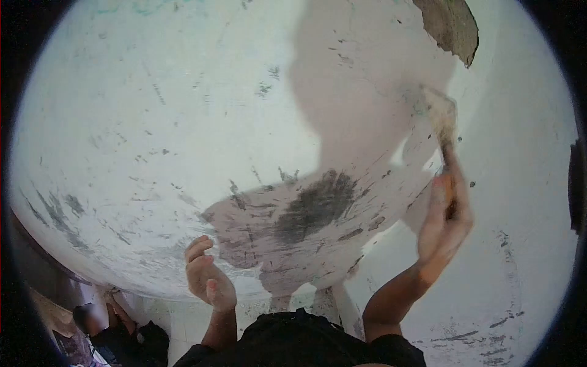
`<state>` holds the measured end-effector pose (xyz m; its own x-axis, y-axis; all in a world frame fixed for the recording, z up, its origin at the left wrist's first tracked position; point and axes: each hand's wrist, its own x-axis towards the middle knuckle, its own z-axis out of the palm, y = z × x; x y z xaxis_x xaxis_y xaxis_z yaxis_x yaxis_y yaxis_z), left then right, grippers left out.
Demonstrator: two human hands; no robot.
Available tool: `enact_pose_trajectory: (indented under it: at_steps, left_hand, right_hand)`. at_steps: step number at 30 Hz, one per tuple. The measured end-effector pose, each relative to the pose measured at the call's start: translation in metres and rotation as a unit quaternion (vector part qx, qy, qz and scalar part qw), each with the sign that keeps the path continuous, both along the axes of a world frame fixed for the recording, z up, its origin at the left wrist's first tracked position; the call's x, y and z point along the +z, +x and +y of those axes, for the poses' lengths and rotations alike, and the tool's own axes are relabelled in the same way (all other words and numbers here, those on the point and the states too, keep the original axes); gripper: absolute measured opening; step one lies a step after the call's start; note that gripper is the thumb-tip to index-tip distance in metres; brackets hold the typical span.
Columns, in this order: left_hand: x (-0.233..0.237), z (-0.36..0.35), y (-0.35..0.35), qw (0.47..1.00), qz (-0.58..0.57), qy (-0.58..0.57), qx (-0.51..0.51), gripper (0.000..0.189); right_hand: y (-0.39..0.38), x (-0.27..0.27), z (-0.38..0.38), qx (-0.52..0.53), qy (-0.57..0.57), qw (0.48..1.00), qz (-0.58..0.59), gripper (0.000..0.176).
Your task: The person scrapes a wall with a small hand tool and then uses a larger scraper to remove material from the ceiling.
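My right hand (448, 220) is wrapped round the orange-brown handle of a putty knife (441, 113), raised at the right. Its wide, pale blade points up and overlaps the white wall (183, 116) close to the corner; motion blurs it a little. My left hand (211, 278) is lifted low in front of the same wall, with loosely curled fingers and nothing in them. Between the hands, a dark grey scuffed patch (319, 205) marks the wall, partly under my shadow. Above the blade, a brown patch (454, 27) shows where the surface has broken away.
Another person (122, 336) in dark clothes is low at the bottom left, arms raised near the wall. Pale floor tiles (183, 321) show below. The adjoining wall (520, 183) runs down the right side, with a dark object (576, 186) at its edge.
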<state>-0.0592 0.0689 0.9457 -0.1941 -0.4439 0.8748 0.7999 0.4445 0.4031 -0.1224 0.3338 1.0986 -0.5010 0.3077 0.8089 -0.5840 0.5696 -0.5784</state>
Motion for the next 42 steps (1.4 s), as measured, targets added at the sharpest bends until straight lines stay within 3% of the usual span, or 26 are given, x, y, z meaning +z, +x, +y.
enact_pose_trajectory:
  at_steps: [3,6,8,9,10,12,14,16,18,19,21,24,25,26,27,28,30,32,34,35,37,38,40,42]
  left_hand:
    - [0.004,0.009,0.001,1.000,-0.014,0.004,-0.018,0.033]
    - [0.007,0.017,-0.002,0.999,-0.014,-0.019,-0.041,0.034]
    - [0.018,0.024,-0.007,0.998,-0.015,-0.016,-0.052,0.035]
    - [0.024,0.026,-0.010,0.994,-0.020,-0.076,-0.079,0.034]
    - [0.032,0.030,-0.014,0.984,-0.027,-0.138,-0.107,0.034]
    - [0.053,0.048,-0.025,0.974,-0.019,-0.130,-0.187,0.033]
    - [0.076,0.074,-0.028,0.925,-0.156,0.011,-0.346,0.033]
    - [0.104,0.087,-0.046,0.841,-0.265,0.081,-0.464,0.034]
    - [0.136,0.100,-0.064,0.822,-0.273,0.113,-0.488,0.032]
    - [0.143,0.106,-0.076,0.825,-0.269,0.113,-0.484,0.032]
    - [0.150,0.117,-0.093,0.905,-0.229,-0.012,-0.359,0.031]
    - [0.163,0.123,-0.096,0.898,-0.292,0.014,-0.329,0.031]
    - [0.166,0.124,-0.098,0.899,-0.292,0.007,-0.325,0.031]
    - [0.168,0.126,-0.101,0.905,-0.276,0.020,-0.323,0.031]
    - [0.170,0.127,-0.104,0.910,-0.258,0.035,-0.322,0.031]
    - [0.173,0.126,-0.108,0.910,-0.258,0.032,-0.322,0.031]
    - [0.174,0.122,-0.113,0.959,-0.150,-0.006,-0.239,0.031]
    - [0.181,0.116,-0.105,0.932,-0.214,0.028,-0.290,0.030]
    - [0.179,0.110,-0.112,0.954,-0.185,0.002,-0.234,0.029]
    - [0.179,0.108,-0.112,0.954,-0.187,0.005,-0.234,0.029]
    - [0.174,0.108,-0.106,0.950,-0.222,-0.009,-0.218,0.028]
    - [0.176,0.107,-0.104,0.950,-0.226,-0.011,-0.217,0.028]
    - [0.178,0.105,-0.100,0.953,-0.222,-0.024,-0.206,0.028]
    - [0.172,0.101,-0.103,0.953,-0.209,-0.042,-0.214,0.028]
  right_hand:
    - [0.003,-0.031,-0.014,0.042,0.025,0.999,0.012,0.038]
    - [0.010,-0.040,-0.032,0.109,0.027,0.989,-0.095,0.043]
    - [0.005,-0.045,-0.040,0.160,-0.019,0.985,-0.065,0.045]
    - [0.003,-0.048,-0.044,0.247,-0.122,0.960,-0.055,0.042]
    - [0.003,-0.047,-0.048,0.253,-0.120,0.958,-0.059,0.042]
    - [0.002,-0.045,-0.053,0.268,-0.190,0.944,0.039,0.031]
    - [0.005,-0.042,-0.048,0.313,-0.170,0.934,0.026,0.026]
    - [0.011,-0.039,-0.043,0.360,-0.145,0.922,0.011,0.022]
    - [0.020,-0.038,-0.040,0.432,-0.195,0.878,-0.067,0.019]
    - [0.022,-0.038,-0.038,0.437,-0.193,0.876,-0.064,0.019]
    - [0.028,-0.040,-0.030,0.495,-0.174,0.841,-0.132,0.022]
    - [0.037,-0.031,-0.033,0.469,-0.122,0.872,-0.072,0.027]
    - [0.043,-0.026,-0.030,0.401,-0.036,0.914,-0.053,0.035]
    - [0.041,-0.026,-0.026,0.402,-0.040,0.913,-0.051,0.035]
    - [0.036,-0.027,-0.022,0.266,0.138,0.954,0.014,0.038]
    - [0.033,-0.030,-0.020,0.113,0.308,0.941,0.075,0.042]
    - [0.018,-0.036,-0.024,0.097,0.325,0.935,0.100,0.044]
    - [0.005,-0.036,-0.026,0.083,0.345,0.926,0.126,0.045]
    - [-0.003,-0.032,-0.030,0.026,0.325,0.904,0.277,0.032]
    - [-0.003,-0.025,-0.030,0.027,0.327,0.904,0.275,0.032]
    - [0.002,-0.009,-0.025,0.190,0.385,0.844,0.321,0.025]
    - [-0.006,-0.007,-0.030,0.191,0.382,0.846,0.319,0.025]
    - [-0.018,-0.007,-0.043,0.363,0.502,0.697,0.362,0.027]
    - [-0.015,-0.007,-0.048,0.373,0.494,0.685,0.385,0.023]
